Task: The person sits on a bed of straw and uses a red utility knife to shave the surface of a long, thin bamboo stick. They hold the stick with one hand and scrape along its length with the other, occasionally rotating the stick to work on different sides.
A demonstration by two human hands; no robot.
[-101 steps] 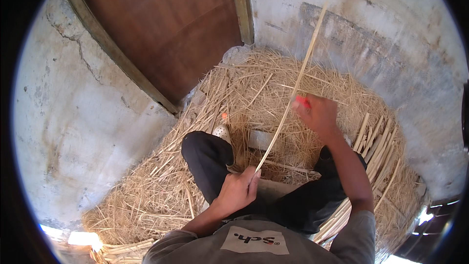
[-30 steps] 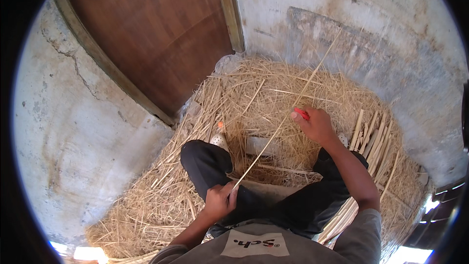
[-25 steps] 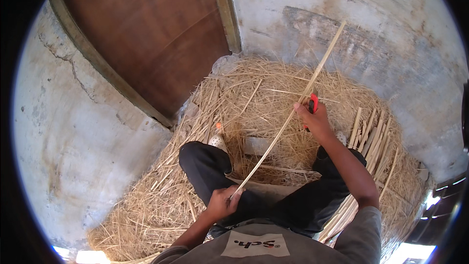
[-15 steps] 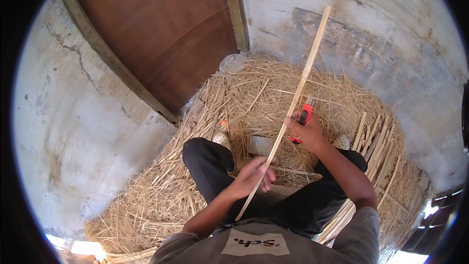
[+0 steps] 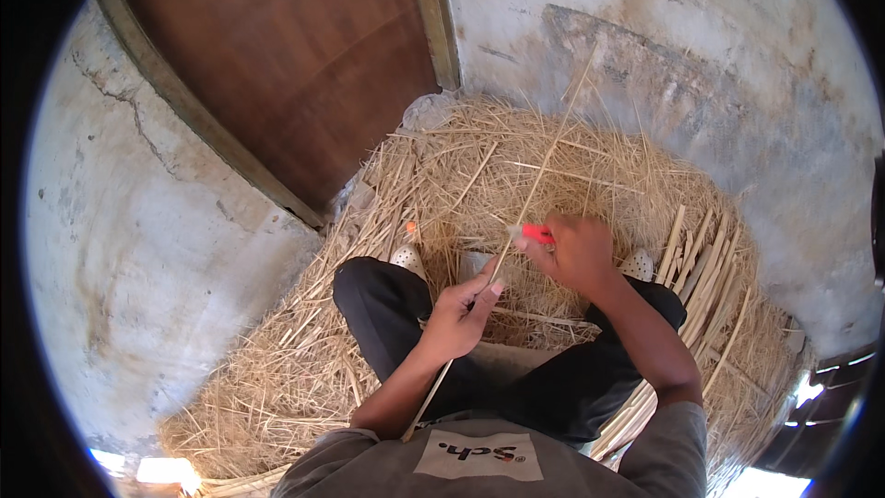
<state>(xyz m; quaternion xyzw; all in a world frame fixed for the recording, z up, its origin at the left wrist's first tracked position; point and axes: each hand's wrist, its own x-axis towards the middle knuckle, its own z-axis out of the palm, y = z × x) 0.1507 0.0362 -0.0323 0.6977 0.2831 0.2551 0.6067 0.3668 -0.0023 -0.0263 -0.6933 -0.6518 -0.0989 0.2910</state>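
My left hand [image 5: 456,321] is wrapped round a long, thin wooden strip [image 5: 546,166], probably split bamboo, with its thumb pressed on it. The strip slants from near my shirt up toward the far wall and shows its narrow edge. My right hand [image 5: 581,254] grips a red utility knife [image 5: 537,234], mostly covered by the fingers. The pale blade end lies against or very close to the strip, just above my left hand; blur hides whether they touch.
Straw-like shavings [image 5: 304,378] cover the floor round my bent legs. A bundle of split strips [image 5: 705,263] lies beside my right leg. A grey block [image 5: 473,265] sits between my feet. Beyond are a brown door [image 5: 286,65] and a stained wall [image 5: 701,65].
My left hand has closed round the strip, which has turned from its broad face to its edge. My right hand has let go of the strip and swung the knife to it.
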